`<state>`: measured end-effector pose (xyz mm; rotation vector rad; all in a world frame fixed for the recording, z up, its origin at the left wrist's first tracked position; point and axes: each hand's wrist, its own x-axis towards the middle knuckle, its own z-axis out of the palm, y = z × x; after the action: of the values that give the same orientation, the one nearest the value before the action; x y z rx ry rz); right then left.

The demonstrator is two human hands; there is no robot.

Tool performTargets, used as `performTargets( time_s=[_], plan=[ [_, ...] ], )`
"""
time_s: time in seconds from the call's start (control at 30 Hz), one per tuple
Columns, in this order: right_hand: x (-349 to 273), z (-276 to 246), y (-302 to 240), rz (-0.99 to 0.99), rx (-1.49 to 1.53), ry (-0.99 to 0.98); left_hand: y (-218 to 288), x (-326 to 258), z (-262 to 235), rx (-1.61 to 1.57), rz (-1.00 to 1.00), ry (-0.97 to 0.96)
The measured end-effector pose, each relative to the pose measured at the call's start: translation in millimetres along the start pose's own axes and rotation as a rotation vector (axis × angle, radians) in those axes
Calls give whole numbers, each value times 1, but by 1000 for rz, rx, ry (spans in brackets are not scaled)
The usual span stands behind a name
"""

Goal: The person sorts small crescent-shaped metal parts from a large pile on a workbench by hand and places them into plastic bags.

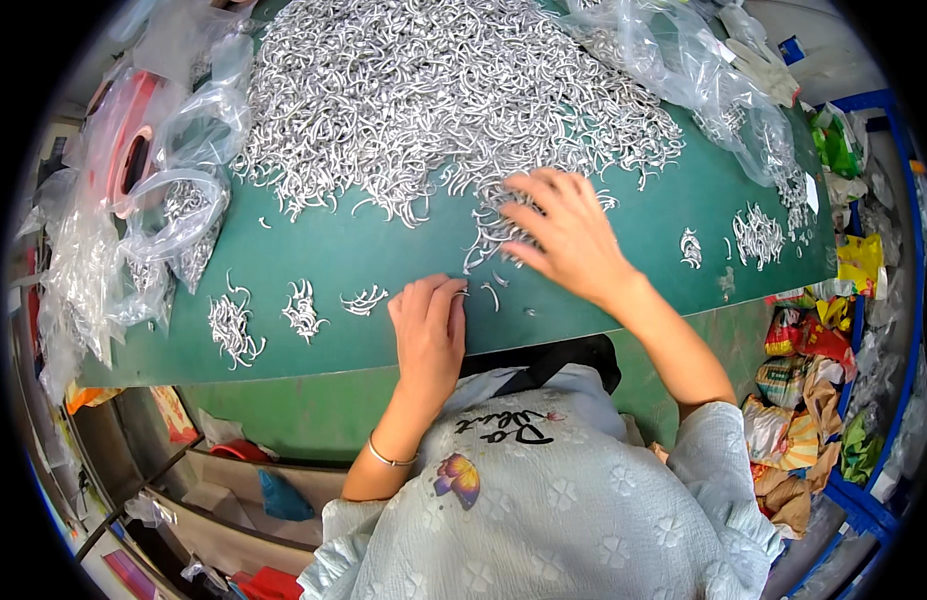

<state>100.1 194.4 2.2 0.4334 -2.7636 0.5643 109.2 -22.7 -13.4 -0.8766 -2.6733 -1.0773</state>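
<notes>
Pale shirt (583,500) nearest the camera. Silvery curved pieces (433,90) heaped on the far part of the green bench (343,250), small clusters (303,314) nearer me. My right hand (575,240): fingers spread over the piled pieces' near edge. My left hand (428,315): fingers curled; I cannot tell what they hold. Estimate: light, stiff, slippery; pinch mid-curve.

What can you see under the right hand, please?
Curved silvery pieces show on the table beside the right hand, near its fingertips; whatever its fingers and palm cover cannot be seen.
</notes>
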Motion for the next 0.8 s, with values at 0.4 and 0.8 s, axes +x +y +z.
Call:
performTargets(
  time_s=[0.4, 0.8],
  plan=[
    [-2, -32, 45, 431, 148, 376, -1, 3, -1, -88, -26, 112],
    [-19, 4, -37, 111, 60, -22, -4, -10, -3, -69, -98, 121]
  ],
)
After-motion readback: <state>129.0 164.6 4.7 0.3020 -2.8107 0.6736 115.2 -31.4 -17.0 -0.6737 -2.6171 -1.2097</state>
